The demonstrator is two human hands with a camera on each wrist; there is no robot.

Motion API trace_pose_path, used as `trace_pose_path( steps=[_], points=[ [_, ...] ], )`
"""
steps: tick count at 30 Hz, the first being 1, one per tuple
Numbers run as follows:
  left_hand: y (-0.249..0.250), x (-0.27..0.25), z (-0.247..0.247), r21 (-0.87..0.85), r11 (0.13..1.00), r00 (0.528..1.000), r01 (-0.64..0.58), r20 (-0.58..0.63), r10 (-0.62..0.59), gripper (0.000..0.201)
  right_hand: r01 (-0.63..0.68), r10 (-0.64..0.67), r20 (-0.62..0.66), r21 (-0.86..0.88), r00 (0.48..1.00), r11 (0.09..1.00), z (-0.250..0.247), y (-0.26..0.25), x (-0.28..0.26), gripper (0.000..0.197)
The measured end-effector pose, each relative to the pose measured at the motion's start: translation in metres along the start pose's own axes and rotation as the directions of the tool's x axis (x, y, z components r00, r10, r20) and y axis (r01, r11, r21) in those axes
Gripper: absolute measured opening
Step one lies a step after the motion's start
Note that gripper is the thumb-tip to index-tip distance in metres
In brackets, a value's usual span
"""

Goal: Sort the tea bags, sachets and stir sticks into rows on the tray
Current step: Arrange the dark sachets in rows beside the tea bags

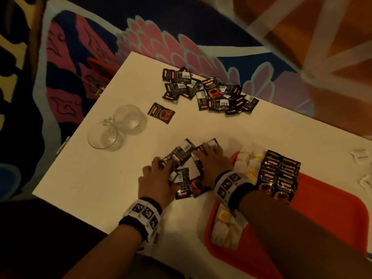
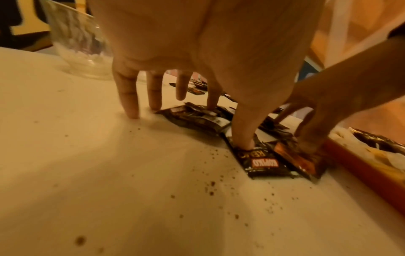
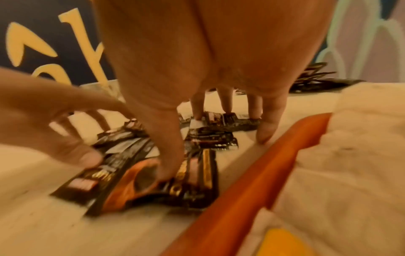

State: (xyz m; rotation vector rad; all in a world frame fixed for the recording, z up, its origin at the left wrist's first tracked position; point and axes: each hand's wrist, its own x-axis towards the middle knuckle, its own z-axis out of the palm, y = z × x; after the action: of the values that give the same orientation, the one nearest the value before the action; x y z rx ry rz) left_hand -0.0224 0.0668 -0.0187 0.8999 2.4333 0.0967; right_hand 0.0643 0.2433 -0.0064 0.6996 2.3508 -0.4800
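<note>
- My left hand [image 1: 156,178] is spread, its straight fingers [image 2: 129,97] pressing down on loose sachets [image 1: 186,168]; nothing is in its grip.
- My right hand [image 1: 209,160] lies the same way, flat and unclenched, its fingertips [image 3: 266,133] on the same cluster, beside the tray [image 1: 332,200].
- The sachets are glossy black foil, crinkled, lying on the pale matte surface [image 1: 112,174].
- On the orange tray lie soft white tea bags [image 1: 244,164] and a row of sachets [image 1: 279,174].

Home — patterned rug [image 1: 181,37], white table [image 1: 241,133]
</note>
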Motion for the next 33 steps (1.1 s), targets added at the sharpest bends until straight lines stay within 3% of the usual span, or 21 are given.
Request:
trace_pose_path(
  steps=[3,6,9,13,18,23,28,33],
  points=[
    [0.011,0.010,-0.001,-0.094,0.993,0.997,-0.068,-0.031,0.066,0.070,0.065,-0.052,-0.140,0.095,0.989,0.993,0.014,-0.018,-0.003,0.077],
    [0.012,0.020,-0.005,-0.190,0.977,0.995,-0.098,-0.024,0.095,0.071,0.104,-0.065,-0.234,0.157,0.970,0.982,0.023,-0.026,-0.005,0.073],
    [0.003,0.028,-0.014,-0.208,0.969,0.986,-0.136,0.064,0.152,0.085,0.086,-0.041,-0.208,0.211,0.977,0.974,0.022,-0.024,-0.008,0.078],
    [-0.008,0.034,-0.026,-0.286,0.943,0.970,-0.172,0.116,0.213,0.085,0.092,-0.066,-0.163,0.154,0.984,0.984,0.024,-0.023,-0.016,0.076],
    [-0.010,0.049,-0.030,-0.305,0.952,0.999,-0.039,0.023,0.049,0.079,-0.035,0.049,-0.149,0.095,0.988,0.995,0.036,-0.030,-0.026,0.080],
    [0.015,0.063,-0.017,-0.202,0.976,0.984,-0.088,0.132,0.116,0.063,-0.046,0.113,-0.214,0.293,0.970,0.955,0.047,-0.041,-0.023,0.054],
    [0.013,0.057,-0.010,-0.350,0.936,0.997,-0.032,0.051,0.053,0.034,-0.047,0.130,-0.220,0.349,0.967,0.936,0.053,-0.037,-0.023,0.049],
    [0.009,0.045,-0.003,-0.442,0.896,0.999,0.031,-0.022,-0.045,0.023,-0.010,0.144,-0.227,0.507,0.963,0.862,0.057,-0.040,-0.030,0.042]
  ],
)
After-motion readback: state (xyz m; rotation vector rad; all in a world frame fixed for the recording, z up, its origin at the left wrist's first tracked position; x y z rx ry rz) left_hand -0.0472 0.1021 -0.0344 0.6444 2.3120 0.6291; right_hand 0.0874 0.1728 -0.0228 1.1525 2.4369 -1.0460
